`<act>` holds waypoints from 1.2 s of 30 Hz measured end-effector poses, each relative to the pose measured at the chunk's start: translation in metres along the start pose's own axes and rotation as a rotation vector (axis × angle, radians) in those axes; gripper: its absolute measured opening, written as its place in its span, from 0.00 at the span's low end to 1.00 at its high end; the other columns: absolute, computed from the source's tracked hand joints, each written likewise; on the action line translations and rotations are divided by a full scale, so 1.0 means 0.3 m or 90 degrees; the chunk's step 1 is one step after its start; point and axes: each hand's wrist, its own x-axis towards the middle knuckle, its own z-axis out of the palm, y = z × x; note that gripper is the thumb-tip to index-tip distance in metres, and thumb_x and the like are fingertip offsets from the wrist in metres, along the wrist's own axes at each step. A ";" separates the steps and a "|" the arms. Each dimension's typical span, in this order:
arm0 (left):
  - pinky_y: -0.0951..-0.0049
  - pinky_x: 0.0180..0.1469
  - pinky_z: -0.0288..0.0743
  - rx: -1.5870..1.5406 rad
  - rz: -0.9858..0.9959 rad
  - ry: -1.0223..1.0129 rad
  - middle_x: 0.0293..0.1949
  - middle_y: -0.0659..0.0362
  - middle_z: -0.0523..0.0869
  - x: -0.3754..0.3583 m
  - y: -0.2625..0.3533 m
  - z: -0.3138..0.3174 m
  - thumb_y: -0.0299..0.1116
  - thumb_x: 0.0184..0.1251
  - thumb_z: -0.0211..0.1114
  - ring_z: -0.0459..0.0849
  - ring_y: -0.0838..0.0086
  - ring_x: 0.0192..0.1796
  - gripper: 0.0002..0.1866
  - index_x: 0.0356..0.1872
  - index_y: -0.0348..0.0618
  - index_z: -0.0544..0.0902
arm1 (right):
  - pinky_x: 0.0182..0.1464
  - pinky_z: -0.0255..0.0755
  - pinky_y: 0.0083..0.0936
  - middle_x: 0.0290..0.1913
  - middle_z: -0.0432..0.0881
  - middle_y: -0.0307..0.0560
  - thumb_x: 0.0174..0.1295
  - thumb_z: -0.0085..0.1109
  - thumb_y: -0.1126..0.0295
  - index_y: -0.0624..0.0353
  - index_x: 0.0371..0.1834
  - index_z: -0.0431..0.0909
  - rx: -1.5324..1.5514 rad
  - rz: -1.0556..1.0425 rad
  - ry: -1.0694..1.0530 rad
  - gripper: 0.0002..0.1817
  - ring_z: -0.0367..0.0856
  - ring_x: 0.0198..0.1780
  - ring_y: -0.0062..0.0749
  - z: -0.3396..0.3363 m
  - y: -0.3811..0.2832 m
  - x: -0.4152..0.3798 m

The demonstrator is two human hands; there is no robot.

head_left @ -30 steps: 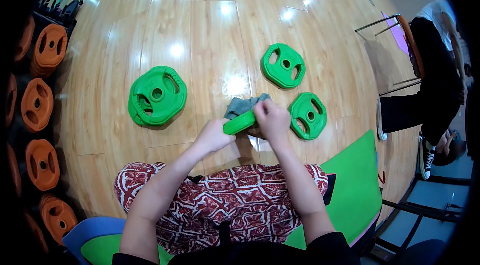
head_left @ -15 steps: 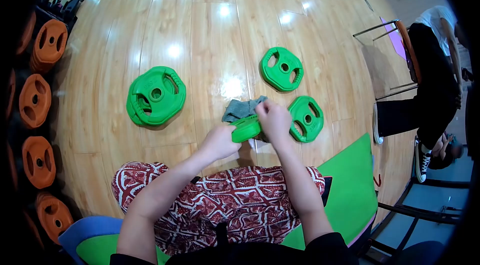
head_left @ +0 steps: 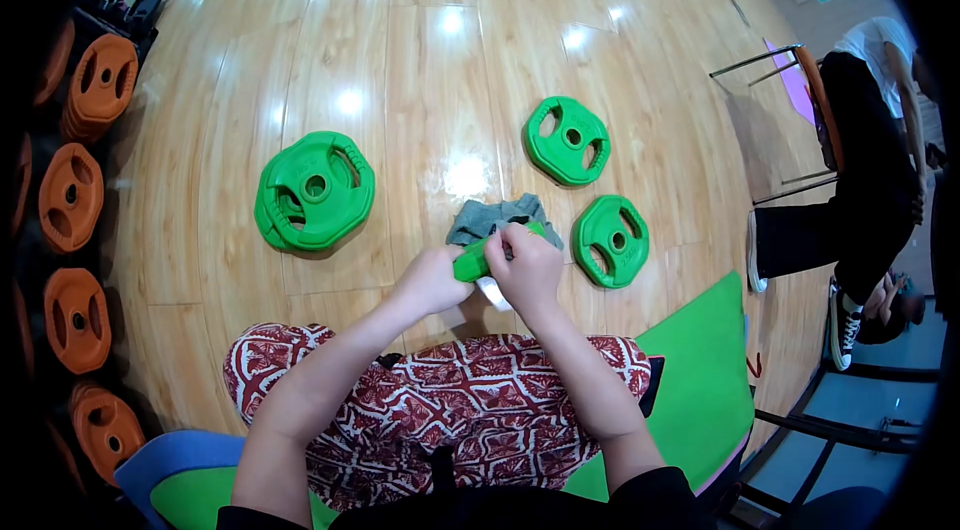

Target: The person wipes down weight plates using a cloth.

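Note:
My left hand (head_left: 432,280) grips the near edge of a small green weight plate (head_left: 473,261) held up on edge above my lap. My right hand (head_left: 527,268) covers the plate's right side, pressing a grey cloth (head_left: 487,218) against it; the cloth hangs out behind both hands. Most of the held plate is hidden by my fingers. Two more small green plates lie flat on the wood floor, one (head_left: 611,239) just right of my hands, another (head_left: 567,139) farther off. A stack of larger green plates (head_left: 314,190) lies to the left.
Orange weight plates (head_left: 99,85) stand in a rack along the left edge. A green mat (head_left: 700,370) lies by my right leg. Another person in black trousers (head_left: 860,170) sits at the right near a metal-framed chair (head_left: 790,80).
My right hand slid down and toward me over the plate with the cloth. The plate tipped more edge-on and is more hidden. My left hand stayed on it.

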 end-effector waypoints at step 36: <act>0.64 0.35 0.73 -0.008 -0.023 0.035 0.26 0.46 0.81 0.005 0.013 -0.027 0.32 0.39 0.61 0.80 0.55 0.31 0.13 0.28 0.37 0.79 | 0.21 0.67 0.30 0.18 0.74 0.48 0.50 0.56 0.70 0.58 0.19 0.71 0.089 -0.039 0.018 0.07 0.75 0.21 0.40 0.018 0.007 -0.010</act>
